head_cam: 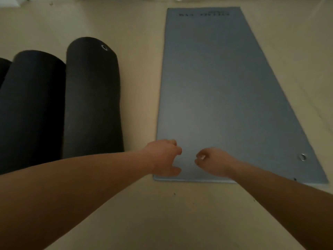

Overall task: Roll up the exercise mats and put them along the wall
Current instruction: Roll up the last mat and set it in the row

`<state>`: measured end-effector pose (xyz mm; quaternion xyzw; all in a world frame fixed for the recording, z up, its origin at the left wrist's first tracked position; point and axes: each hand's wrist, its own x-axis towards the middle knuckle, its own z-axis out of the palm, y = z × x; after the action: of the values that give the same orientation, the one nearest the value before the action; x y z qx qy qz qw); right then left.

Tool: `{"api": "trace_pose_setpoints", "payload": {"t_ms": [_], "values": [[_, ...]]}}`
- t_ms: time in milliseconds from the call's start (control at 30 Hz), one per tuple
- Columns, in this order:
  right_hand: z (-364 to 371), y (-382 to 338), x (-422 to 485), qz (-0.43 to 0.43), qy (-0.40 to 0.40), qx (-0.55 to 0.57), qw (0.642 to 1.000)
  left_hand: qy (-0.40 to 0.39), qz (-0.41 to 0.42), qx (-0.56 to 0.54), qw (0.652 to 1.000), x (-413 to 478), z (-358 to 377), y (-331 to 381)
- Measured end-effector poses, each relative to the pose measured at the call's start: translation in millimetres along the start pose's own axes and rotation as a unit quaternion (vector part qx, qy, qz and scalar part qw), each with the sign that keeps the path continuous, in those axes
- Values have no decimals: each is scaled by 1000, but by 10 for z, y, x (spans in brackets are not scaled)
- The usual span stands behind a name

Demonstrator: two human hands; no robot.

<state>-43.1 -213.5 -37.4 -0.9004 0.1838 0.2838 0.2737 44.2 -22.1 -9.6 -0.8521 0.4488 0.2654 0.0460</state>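
A grey-blue exercise mat (216, 87) lies flat and unrolled on the beige floor, stretching away from me, with dark lettering at its far end. My left hand (162, 156) and my right hand (212, 161) hover close together over the mat's near end, just inside its near edge. Both have curled fingers and hold nothing. Left of the flat mat lie three rolled black mats side by side: the nearest (91, 98), a second (34, 105), and a third (3, 67) cut off by the frame edge.
A metal eyelet (302, 156) sits in the flat mat's near right corner. A white strip of wall or skirting (10, 2) runs along the far edge of the floor. Bare beige floor (180, 213) lies between me and the mat.
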Motion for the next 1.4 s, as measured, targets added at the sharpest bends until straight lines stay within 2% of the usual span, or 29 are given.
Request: {"api": "trace_pose_setpoints", "payload": {"t_ms": [133, 300, 467, 600, 700, 800, 900, 967, 1167, 1233, 1300, 1400], "values": [[-136, 662, -222, 41, 24, 16, 999, -50, 42, 61, 996, 357, 217, 484], [-184, 1269, -391, 62, 60, 39, 996, -51, 74, 80, 993, 826, 361, 933], [-149, 1534, -459, 63, 67, 37, 995, -44, 53, 125, 990, 1078, 411, 1108], [-102, 1632, -467, 47, 59, 28, 997, -40, 87, 167, 981, 1084, 406, 1157], [-119, 1632, -502, 14, 63, -43, 997, -50, 113, 185, 975, 1029, 426, 1205], [-183, 1585, -549, -31, 66, -171, 983, -54, 121, 126, 983, 973, 286, 1135], [-175, 1523, -574, -56, 103, -225, 967, -23, 119, 87, 989, 856, 202, 1078], [-170, 1510, -563, -71, 139, -228, 961, 6, 108, 76, 991, 793, 125, 1085], [-341, 1443, -644, -87, 202, -131, 967, -4, 42, -40, 998, 567, -219, 1067], [-389, 1394, -721, -111, 195, -150, 963, -9, 36, -55, 998, 467, -249, 1060], [-472, 1322, -849, -113, 154, -177, 966, -19, 43, -85, 995, 361, -322, 1054], [-619, 1203, -1061, -82, 6, -144, 986, -110, 53, -154, 980, 176, -427, 1077]]}}
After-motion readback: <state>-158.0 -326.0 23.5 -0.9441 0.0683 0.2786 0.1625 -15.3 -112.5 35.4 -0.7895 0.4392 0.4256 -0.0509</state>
